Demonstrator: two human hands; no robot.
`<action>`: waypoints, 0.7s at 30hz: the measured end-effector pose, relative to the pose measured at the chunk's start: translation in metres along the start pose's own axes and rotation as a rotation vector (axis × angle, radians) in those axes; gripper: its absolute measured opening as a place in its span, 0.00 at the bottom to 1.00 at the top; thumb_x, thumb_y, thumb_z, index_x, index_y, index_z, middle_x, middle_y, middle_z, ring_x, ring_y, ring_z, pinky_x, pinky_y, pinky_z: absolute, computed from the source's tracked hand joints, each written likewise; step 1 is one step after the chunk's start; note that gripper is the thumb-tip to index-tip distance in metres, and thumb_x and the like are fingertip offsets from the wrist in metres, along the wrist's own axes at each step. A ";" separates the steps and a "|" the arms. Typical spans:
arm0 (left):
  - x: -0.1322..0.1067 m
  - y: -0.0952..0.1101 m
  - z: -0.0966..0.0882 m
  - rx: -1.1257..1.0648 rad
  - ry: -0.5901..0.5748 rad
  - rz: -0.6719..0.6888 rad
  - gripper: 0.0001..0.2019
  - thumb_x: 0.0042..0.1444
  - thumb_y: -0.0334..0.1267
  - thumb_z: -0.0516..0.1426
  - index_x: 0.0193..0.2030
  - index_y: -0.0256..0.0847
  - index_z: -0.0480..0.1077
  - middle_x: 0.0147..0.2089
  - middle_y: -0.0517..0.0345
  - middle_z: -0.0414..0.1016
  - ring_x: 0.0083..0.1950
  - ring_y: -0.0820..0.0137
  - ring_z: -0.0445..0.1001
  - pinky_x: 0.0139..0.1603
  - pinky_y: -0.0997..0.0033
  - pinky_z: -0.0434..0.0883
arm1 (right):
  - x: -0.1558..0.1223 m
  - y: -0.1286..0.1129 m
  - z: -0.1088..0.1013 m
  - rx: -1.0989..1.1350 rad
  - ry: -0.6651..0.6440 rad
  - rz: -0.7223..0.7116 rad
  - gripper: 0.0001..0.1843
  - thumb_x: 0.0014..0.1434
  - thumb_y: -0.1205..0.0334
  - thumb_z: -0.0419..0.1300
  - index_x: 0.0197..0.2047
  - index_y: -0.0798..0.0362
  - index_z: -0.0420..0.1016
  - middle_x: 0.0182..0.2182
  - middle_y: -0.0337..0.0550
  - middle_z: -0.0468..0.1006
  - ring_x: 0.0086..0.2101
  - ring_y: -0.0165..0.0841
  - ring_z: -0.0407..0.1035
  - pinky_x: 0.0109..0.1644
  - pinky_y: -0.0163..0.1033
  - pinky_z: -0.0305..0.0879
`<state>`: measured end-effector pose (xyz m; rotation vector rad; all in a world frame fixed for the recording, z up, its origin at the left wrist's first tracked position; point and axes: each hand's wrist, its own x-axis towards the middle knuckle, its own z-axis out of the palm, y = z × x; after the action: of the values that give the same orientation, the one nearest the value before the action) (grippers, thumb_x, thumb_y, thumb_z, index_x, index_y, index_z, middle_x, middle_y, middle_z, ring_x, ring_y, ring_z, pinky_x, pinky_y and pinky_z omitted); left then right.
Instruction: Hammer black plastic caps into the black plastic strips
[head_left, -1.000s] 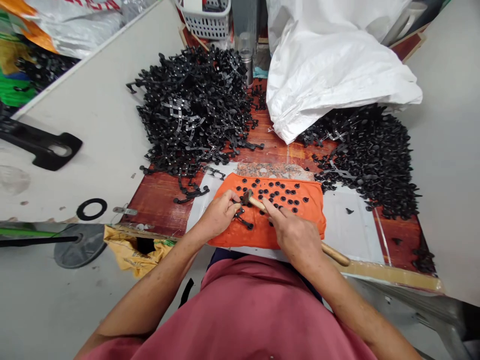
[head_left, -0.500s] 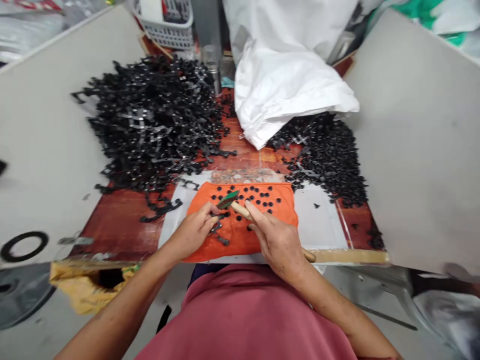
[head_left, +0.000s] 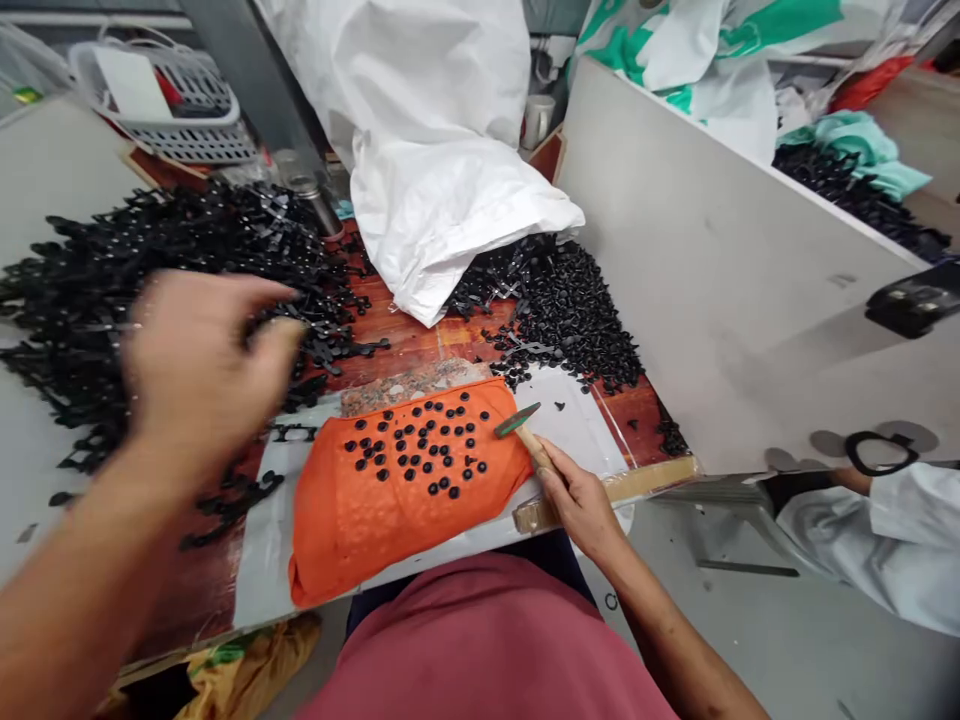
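Note:
My left hand (head_left: pixel 206 350) is raised and blurred in front of a heap of black plastic strips (head_left: pixel 97 270). Its thumb and forefinger are apart, and nothing shows between them. A small hammer (head_left: pixel 534 445) with a green head and a wooden handle is in my right hand (head_left: pixel 579 500), its head above the right edge of an orange cloth (head_left: pixel 345 540). Several small round black parts (head_left: pixel 401 445) lie scattered over the cloth's upper half.
Many small black pieces (head_left: pixel 577 310) are piled at the right under a white sack (head_left: pixel 465 210). Grey panels (head_left: pixel 720 260) flank the reddish table. A white basket (head_left: pixel 191 135) and a metal post (head_left: pixel 255 80) stand behind. Loose strips (head_left: pixel 232 505) lie left of the cloth.
My left hand has gone from the cloth up and left, and the black strip it held is gone from it. The hammer has shifted to the cloth's right edge. The view has turned right.

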<state>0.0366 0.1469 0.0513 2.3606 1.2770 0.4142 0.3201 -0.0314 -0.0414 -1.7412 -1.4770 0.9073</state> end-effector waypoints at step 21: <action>0.184 0.076 0.107 0.282 -0.084 0.277 0.12 0.65 0.28 0.52 0.48 0.41 0.74 0.44 0.49 0.79 0.48 0.59 0.75 0.53 0.59 0.67 | 0.001 0.008 -0.004 0.172 -0.041 -0.045 0.24 0.72 0.51 0.51 0.67 0.46 0.73 0.56 0.42 0.82 0.54 0.40 0.77 0.58 0.42 0.72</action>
<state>0.2369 0.2415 0.0067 2.7745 1.0293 0.2249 0.3280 -0.0313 -0.0466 -1.5682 -1.4143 1.0204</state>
